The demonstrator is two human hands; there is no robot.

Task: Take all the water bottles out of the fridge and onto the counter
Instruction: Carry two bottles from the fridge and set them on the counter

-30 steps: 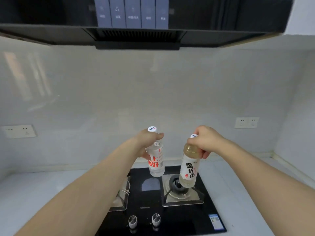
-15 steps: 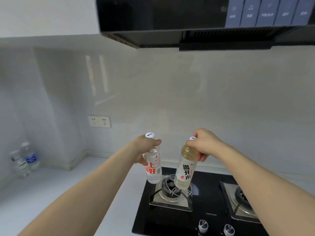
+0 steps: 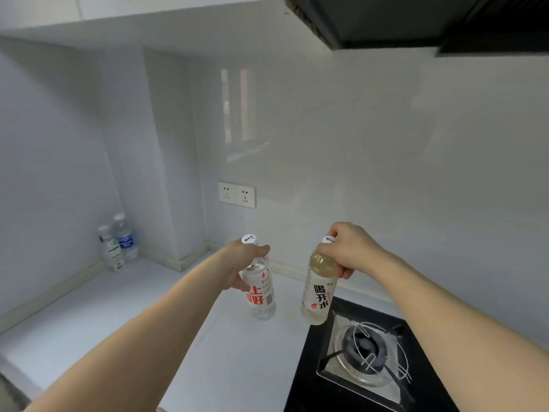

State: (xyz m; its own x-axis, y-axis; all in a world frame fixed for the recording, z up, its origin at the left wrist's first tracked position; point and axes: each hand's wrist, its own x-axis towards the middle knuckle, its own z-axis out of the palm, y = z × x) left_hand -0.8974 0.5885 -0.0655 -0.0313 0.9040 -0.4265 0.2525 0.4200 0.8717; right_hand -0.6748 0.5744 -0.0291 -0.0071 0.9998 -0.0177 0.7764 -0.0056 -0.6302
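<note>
- Here, at centre frame, the left hand (image 3: 242,263) grips the neck of a clear bottle with red lettering (image 3: 261,294), carried upright above the pale counter (image 3: 98,310).
- Just right of centre, the right hand (image 3: 352,251) is curled round the top of a yellowish bottle with black lettering (image 3: 318,295), which tilts slightly and hangs by the edge of the black gas hob (image 3: 371,352) (its base looks clear of any surface).
- At left of frame, two more bottles (image 3: 117,243) already stand on the counter, in the corner by the wall.
- The step appears to be the carry to the counter; neither held bottle is set down yet.
- Next, judging by the layout, both need lowering onto bare counter left of the hob, upright, before the fingers let go.
</note>
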